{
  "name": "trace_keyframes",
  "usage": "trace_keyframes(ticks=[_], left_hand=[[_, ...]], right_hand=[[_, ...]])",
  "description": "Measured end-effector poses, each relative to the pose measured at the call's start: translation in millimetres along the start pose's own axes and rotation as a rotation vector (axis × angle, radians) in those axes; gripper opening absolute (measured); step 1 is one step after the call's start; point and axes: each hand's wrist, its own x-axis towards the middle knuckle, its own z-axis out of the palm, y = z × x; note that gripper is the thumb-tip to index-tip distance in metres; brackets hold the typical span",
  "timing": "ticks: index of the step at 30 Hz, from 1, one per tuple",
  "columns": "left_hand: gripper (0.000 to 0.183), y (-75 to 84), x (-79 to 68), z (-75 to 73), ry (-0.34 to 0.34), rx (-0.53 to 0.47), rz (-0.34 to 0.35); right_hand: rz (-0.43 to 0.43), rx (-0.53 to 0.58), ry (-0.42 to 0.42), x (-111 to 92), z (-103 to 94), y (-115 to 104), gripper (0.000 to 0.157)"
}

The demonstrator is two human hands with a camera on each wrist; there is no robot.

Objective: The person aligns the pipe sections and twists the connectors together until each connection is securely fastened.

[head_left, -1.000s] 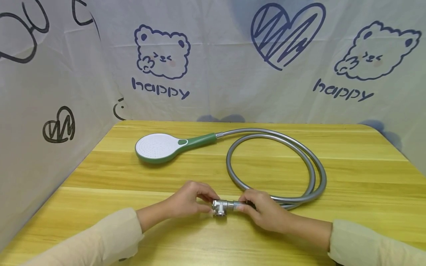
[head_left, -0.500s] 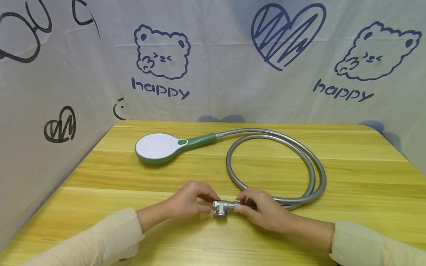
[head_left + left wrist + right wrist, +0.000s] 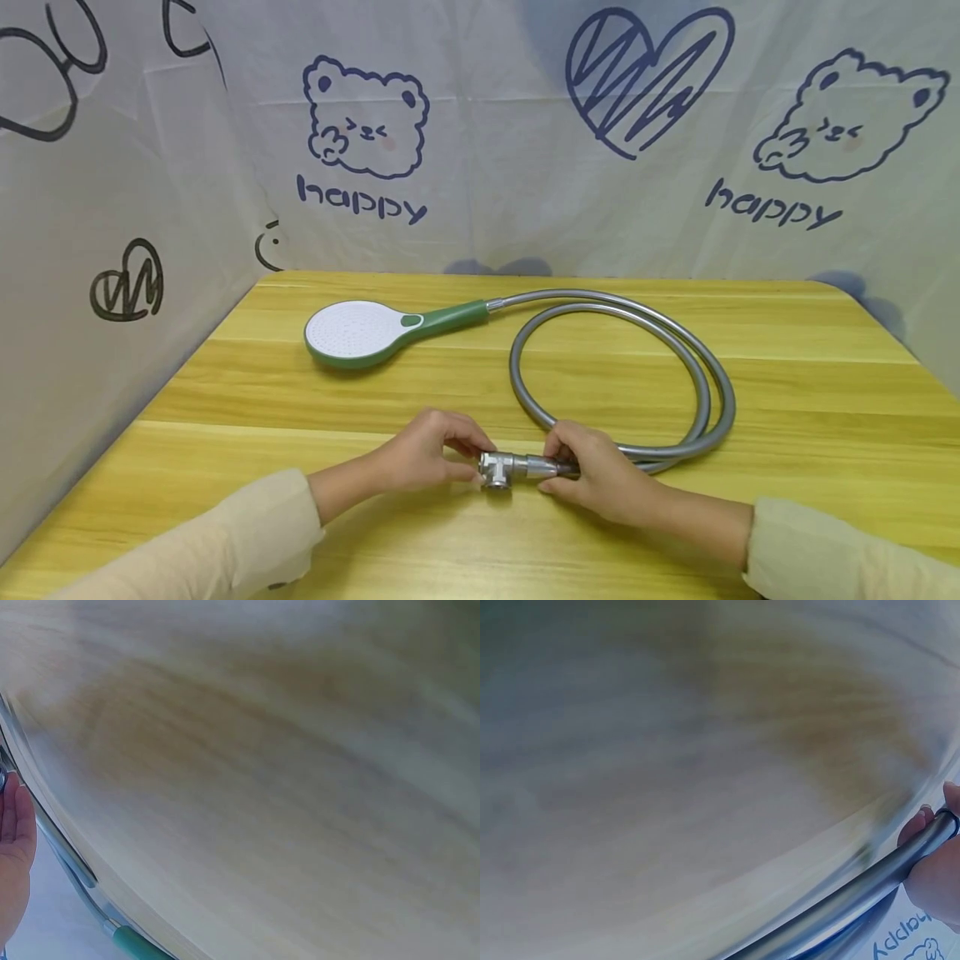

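Observation:
My left hand pinches a T-shaped chrome pipe fitting by its left end, near the middle front of the table. Joined in line with its right side is the metal end connector of a grey shower hose. Behind that connector, my right hand holds the hose end between thumb and curled fingers. In the right wrist view the hose runs between thumb and fingertips. Beyond my hands lies a green shower head, white spray face up, attached to the hose's other end.
The hose lies coiled in a loop on the right half of the wooden table. White cloth with drawings hangs along the back and left side. Both wrist views show mostly blurred tabletop.
My right fingers have slid back to the right along the hose end, uncovering more of the metal connector. The left hand, the fitting and the shower head stay in place.

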Motion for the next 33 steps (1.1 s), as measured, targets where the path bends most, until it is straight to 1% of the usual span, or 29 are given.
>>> trace_keyframes(ticks=[6, 11, 15, 22, 27, 33], left_hand=[[0.023, 0.2, -1.6, 0.1, -0.001, 0.005, -0.004], [0.023, 0.1, -1.7, 0.7, -0.003, 0.005, -0.015], [0.023, 0.5, -1.2, 0.9, -0.003, -0.001, -0.029], [0.024, -0.5, -1.7, 0.1, -0.001, 0.014, -0.017], [0.023, -0.1, -1.5, -0.7, -0.007, 0.018, -0.014], [0.023, -0.1, -0.4, -0.7, -0.006, 0.018, -0.020]], right_hand=[[-0.016, -0.002, 0.012, 0.7, 2.1, -0.4, 0.025], [-0.011, -0.013, 0.020, 0.5, 2.8, -0.3, 0.023], [-0.002, 0.011, 0.018, -0.1, 3.3, 0.6, 0.021], [0.005, 0.043, 0.008, 0.2, 3.6, 1.8, 0.018], [0.007, 0.026, 0.009, 0.1, 3.2, 1.9, 0.016], [-0.009, -0.015, -0.024, 1.0, 2.1, 1.2, 0.009]])
